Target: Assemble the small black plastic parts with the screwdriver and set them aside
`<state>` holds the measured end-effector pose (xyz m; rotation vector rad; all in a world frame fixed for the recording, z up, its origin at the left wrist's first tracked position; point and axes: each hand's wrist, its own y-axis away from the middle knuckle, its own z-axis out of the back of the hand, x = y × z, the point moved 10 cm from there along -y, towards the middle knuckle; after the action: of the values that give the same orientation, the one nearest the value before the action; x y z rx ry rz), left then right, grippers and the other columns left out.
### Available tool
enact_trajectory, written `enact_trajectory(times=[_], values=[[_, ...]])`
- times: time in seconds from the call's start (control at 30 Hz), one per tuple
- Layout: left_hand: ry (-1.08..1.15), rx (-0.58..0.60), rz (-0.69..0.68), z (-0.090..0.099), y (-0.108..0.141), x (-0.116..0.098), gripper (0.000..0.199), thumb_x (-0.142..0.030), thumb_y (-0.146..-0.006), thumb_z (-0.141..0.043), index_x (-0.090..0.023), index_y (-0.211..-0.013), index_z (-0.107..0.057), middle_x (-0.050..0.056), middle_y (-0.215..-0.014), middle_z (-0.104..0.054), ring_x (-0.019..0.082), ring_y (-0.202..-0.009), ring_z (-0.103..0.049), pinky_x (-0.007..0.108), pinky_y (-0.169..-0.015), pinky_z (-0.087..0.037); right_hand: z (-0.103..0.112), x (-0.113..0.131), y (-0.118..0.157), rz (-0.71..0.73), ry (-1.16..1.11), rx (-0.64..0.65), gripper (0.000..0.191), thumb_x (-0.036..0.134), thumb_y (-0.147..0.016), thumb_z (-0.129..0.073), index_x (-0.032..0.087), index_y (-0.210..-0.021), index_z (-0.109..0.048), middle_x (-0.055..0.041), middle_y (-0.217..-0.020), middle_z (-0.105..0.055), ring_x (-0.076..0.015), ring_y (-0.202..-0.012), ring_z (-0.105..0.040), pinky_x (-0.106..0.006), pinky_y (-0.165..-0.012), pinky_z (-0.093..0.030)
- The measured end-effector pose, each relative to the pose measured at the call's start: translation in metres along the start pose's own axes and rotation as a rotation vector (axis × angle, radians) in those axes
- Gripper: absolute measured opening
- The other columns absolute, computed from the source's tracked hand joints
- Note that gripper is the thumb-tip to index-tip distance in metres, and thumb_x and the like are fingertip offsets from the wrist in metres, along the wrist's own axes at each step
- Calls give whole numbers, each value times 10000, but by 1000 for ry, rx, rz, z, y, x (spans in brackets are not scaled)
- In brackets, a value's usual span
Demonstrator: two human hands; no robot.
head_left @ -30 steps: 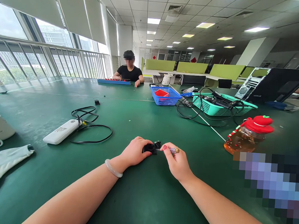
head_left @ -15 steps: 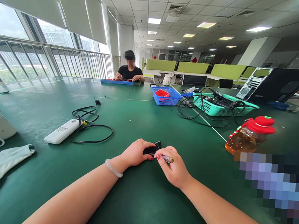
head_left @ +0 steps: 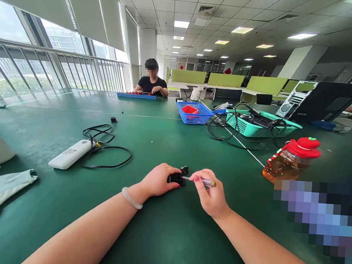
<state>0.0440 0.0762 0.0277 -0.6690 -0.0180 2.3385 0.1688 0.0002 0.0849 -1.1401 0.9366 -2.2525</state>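
My left hand (head_left: 159, 180), with a pale bangle at its wrist, holds a small black part (head_left: 175, 178) down on the green table between thumb and fingers. Knobbly black bits stick up at the part's far end; its exact kind is unclear. A screwdriver (head_left: 206, 182) with a clear purplish handle and a brownish end is pinched in my right hand (head_left: 210, 194). It lies nearly level, and its thin metal shaft points left, with the tip at the black part's right side. My left palm hides much of the part.
To the left lie a white power bank (head_left: 72, 154), a looped black cable (head_left: 107, 146) and a cloth (head_left: 7, 188). A red-lidded bottle (head_left: 291, 162) stands right. Farther back are a blue basket (head_left: 195, 116) and a green basket (head_left: 248, 130) with cables. Across the table sits a person (head_left: 151, 82).
My right hand has moved a little right, away from my left hand, drawing the screwdriver with it, so more of its shaft shows. My left hand still holds the black part.
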Motion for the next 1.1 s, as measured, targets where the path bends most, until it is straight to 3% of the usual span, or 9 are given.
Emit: enact_trajectory(times=[0.23, 0.4, 0.5, 0.63, 0.73, 0.83, 0.93, 1.03, 1.1], values=[[-10, -6, -19, 0, 0, -2, 460, -353, -787, -715, -244, -1226, -630, 52, -1117, -723, 244, -1013, -641, 375, -926, -506, -18, -18, -1, -139, 30, 122, 322, 321, -970, -400, 224, -779, -640, -15, -778, -712, -187, -753, -655, -316, -753, -466], [40, -65, -89, 7, 2, -11, 447, -333, -833, -663, -245, -1265, -588, 57, -1201, -694, 236, -1072, -630, 389, -997, -487, -20, -25, 2, -190, -47, 142, 333, 382, -963, -428, 216, -795, -664, -17, -690, -654, -177, -688, -619, -305, -708, -474], [43, -157, -98, 15, 3, -11, 430, -284, -894, -569, -261, -1321, -532, 62, -1223, -667, 229, -1110, -601, 395, -1010, -485, -7, -32, 5, -224, -203, 21, 348, 435, -964, -443, 208, -833, -672, -26, -705, -625, -165, -649, -586, -294, -645, -477], [-53, -276, 50, 22, 3, 9, 467, -203, -938, -436, -264, -1400, -462, 88, -1218, -635, 238, -1111, -571, 424, -993, -485, 8, -41, 9, -278, -270, -144, 347, 468, -957, -459, 203, -883, -671, -36, -757, -616, -162, -657, -568, -293, -628, -475], [-200, -242, 172, 17, 3, 25, 438, -185, -934, -410, -267, -1339, -553, 105, -1195, -625, 267, -1078, -564, 456, -961, -480, 10, -51, 8, -358, -210, -180, 357, 492, -937, -468, 204, -878, -669, -30, -736, -608, -165, -661, -566, -297, -638, -468], [-299, -148, 226, 10, 3, 30, 393, -217, -937, -403, -277, -1236, -651, 106, -1155, -640, 291, -1045, -567, 491, -932, -472, 12, -75, 12, -533, -184, -240, 375, 514, -909, -467, 203, -837, -665, -15, -681, -580, -153, -610, -536, -282, -588, -440], [-316, -144, 241, 13, 4, 27, 346, -266, -926, -440, -270, -1157, -698, 103, -1132, -654, 303, -1054, -572, 520, -946, -457, 14, -99, 19, -690, -247, -313, 385, 536, -871, -488, 198, -782, -648, 5, -623, -534, -137, -557, -503, -267, -540, -418], [-257, -184, 229, 18, 4, 22, 344, -325, -947, -408, -237, -1016, -733, 103, -1189, -636, 306, -1139, -549, 529, -1007, -434, 14, -109, 22, -739, -294, -344, 382, 546, -844, -513, 196, -761, -641, 17, -597, -507, -127, -530, -482, -257, -509, -403], [-173, -187, 151, 17, 3, 15, 358, -376, -960, -390, -234, -1070, -699, 100, -1258, -603, 293, -1212, -513, 514, -1056, -416, 12, -109, 22, -742, -291, -332, 381, 544, -845, -513, 196, -763, -642, 17, -600, -509, -126, -532, -482, -254, -505, -399]])
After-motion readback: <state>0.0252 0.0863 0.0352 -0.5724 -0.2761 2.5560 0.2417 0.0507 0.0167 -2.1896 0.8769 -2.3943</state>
